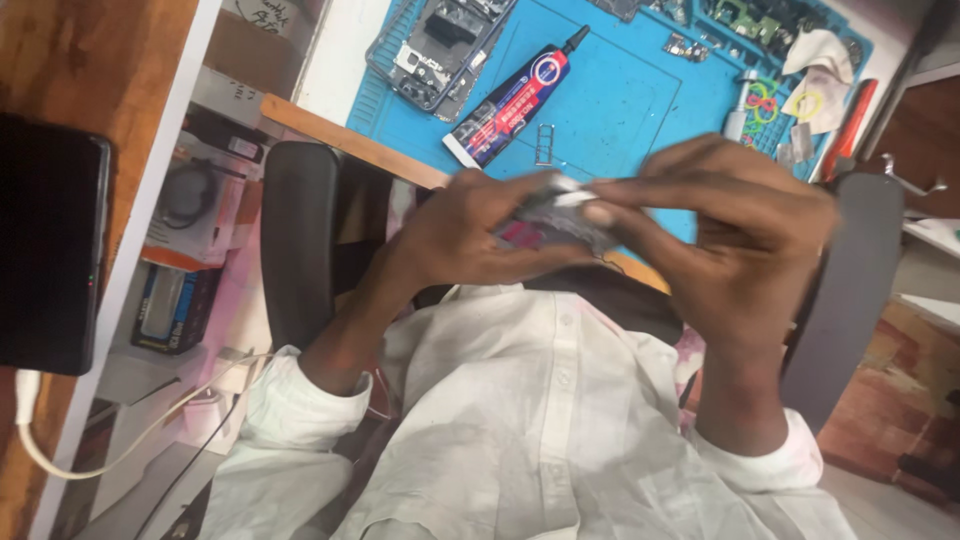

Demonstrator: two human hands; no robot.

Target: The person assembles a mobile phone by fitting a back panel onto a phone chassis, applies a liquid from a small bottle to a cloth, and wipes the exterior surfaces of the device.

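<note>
Both hands closed on one small flat part, held in the air above your lap, between your white shirt (530,400) and the near edge of the desk (340,135).

- Left hand (470,235): fingers curled under and around the left end of the part, thumb on top.
- Right hand (740,235): fingers stretched long over the top, fingertips (598,212) pinching the upper edge. Grip looks firm on both sides.
- Part itself (560,215): thin, dark grey with a pale strip at the top and a pink patch low on the left. Blurred and mostly covered by your fingers; probably a phone component, exact kind not clear.

Handling, as a judgement: light, thin, likely stiff but easy to bend or crack if you twist the two ends against each other. Smooth faces may slip. Take it by the edges and corners and keep pads off the flat faces.

Around you:
- Blue work mat (600,110) on the desk, well apart from the part.
- Red-and-black glue tube (510,100) lying on the mat.
- Stripped phone frame (435,50) at the mat's far left.
- Dark phone (45,245) with a white cable on the wooden surface to your left.
</note>
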